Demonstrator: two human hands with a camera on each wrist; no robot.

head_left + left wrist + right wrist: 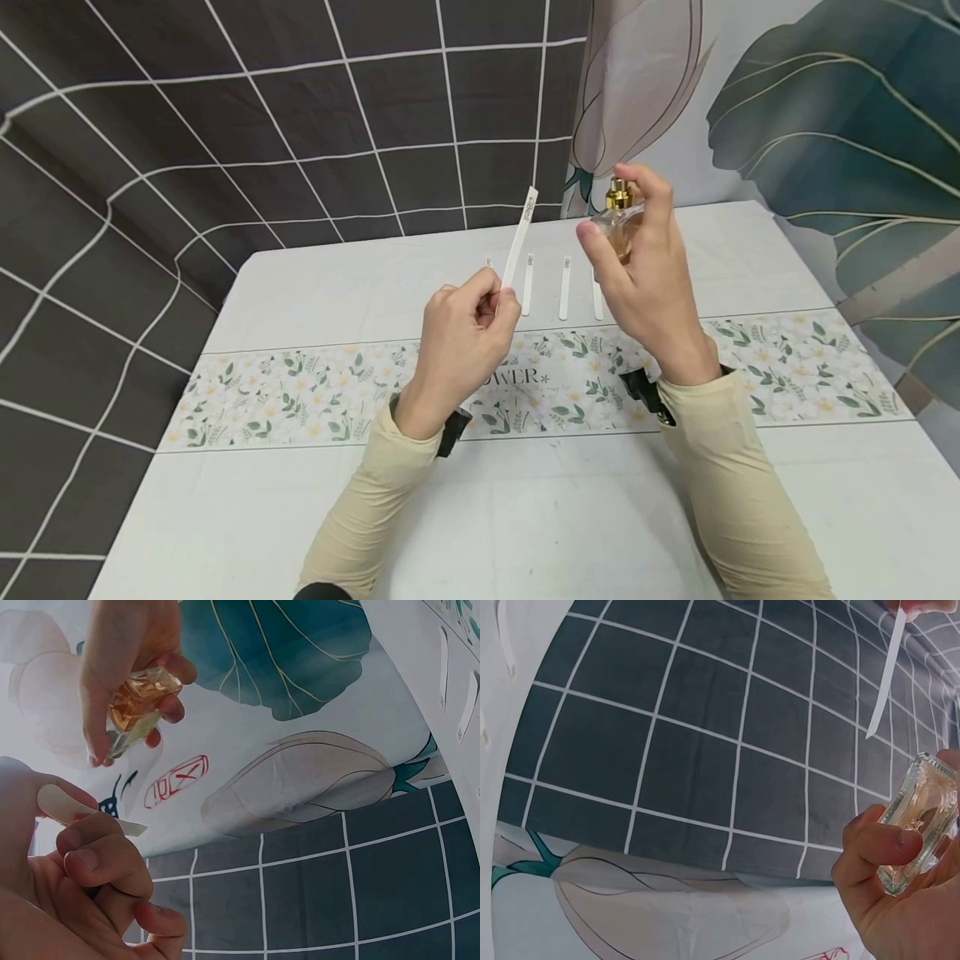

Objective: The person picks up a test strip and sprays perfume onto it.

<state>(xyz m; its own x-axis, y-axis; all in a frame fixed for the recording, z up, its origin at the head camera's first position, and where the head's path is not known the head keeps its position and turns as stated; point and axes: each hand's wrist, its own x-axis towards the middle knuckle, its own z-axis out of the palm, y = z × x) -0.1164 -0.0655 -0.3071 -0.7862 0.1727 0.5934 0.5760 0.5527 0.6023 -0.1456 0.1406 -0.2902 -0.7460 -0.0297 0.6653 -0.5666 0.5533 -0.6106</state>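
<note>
In the head view my left hand (467, 342) pinches the lower end of a white perfume test strip (521, 233), which slants upward with small print near its tip. To its right, my right hand (652, 275) grips a glass perfume bottle (621, 229) with a gold spray top (619, 193); the index finger lies on top of the sprayer. The right wrist view shows the clear, thick-walled bottle (919, 817) with amber liquid, fingers wrapped round it. Strip and bottle are apart, both held above the table.
Several more white test strips (565, 287) lie in a row on the white table (360, 300) behind the hands. A flower-print band (292, 396) crosses the tabletop. Behind stand a dark grid-pattern cloth (405, 108) and a leaf-print cloth (840, 125).
</note>
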